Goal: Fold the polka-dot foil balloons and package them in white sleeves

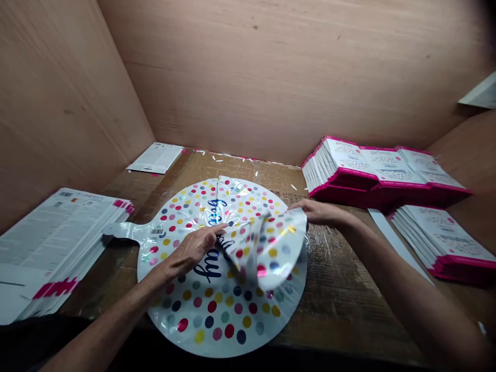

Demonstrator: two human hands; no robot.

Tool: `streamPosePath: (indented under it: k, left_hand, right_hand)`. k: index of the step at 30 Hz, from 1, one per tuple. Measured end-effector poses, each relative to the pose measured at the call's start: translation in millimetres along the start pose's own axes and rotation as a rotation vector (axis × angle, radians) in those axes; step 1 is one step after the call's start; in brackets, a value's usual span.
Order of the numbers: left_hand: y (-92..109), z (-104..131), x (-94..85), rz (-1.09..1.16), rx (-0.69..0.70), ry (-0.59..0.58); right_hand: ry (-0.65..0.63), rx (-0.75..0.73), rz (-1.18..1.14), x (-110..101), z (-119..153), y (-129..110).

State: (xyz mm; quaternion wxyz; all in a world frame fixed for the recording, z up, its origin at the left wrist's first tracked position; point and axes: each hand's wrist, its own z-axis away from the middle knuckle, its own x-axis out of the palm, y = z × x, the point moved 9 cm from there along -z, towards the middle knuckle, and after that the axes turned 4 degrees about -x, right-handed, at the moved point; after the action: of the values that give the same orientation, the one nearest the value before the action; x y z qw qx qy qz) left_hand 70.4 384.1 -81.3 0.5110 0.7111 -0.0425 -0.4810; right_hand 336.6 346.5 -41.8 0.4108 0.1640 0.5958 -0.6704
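A flat round foil balloon (228,320), white with coloured dots and dark blue lettering, lies before me with its tail pointing left. My left hand (196,248) rests on its middle, index finger stretched out along the lettering beside a fold. Over the right half, a dotted foil flap (281,248) is lifted and bent, slightly blurred. My right hand (315,212) pinches the flap's far right edge. More dotted foil shows beneath the flap; whether it is a separate balloon I cannot tell.
Stacks of white printed cards (58,237) with pink edges lie at left, and a smaller pile (157,157) sits behind them. Pink-edged card packs (391,168) stand back right, with another stack (445,235) nearer. Wooden panels (271,77) enclose the brown table (329,310). Paper scraps lie along the back.
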Motion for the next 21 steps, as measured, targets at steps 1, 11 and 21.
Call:
streamPosePath:
  k: [1,11,21]
  left_hand:
    - [-4.5,-3.0,-4.1,0.04,-0.064,0.015]
    - [-40.6,-36.0,-24.1,-0.046,-0.519,0.409]
    - [48.6,-63.7,-22.6,-0.595,0.073,0.561]
  right_hand:
    - [0.05,0.103,-0.085,-11.7,-13.7,9.7]
    - [0.795,0.151,-0.225,-11.4,13.0,56.3]
    - [0.89,0.29,0.128,-5.8,8.2,72.3]
